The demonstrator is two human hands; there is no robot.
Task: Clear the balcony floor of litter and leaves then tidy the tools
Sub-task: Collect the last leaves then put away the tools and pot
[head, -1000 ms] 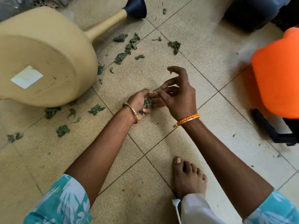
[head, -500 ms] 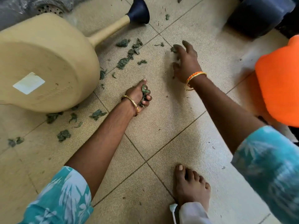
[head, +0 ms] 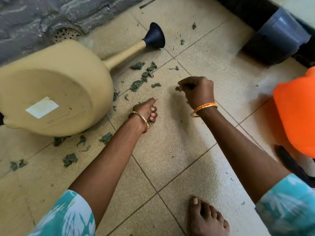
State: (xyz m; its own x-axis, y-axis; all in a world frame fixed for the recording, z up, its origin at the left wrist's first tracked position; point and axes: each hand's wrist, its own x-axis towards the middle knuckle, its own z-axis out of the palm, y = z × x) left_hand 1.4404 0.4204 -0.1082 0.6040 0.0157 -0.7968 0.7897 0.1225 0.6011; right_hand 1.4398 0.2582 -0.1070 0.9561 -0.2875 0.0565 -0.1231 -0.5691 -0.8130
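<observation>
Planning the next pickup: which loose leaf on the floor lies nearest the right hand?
The small leaf just left of the right hand, at the near end of the trail below the watering can spout; the others lie farther left.

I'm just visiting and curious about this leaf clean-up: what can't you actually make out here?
- Head view: the crumpled green leaves in the left hand; curled fingers hide how many.
- What the right hand pinches: a dark scrap, mostly covered by fingers.
- The bright orange plastic object: cut off by the right edge, blurred.
- The beige plastic watering can: only its underside shows.
</observation>
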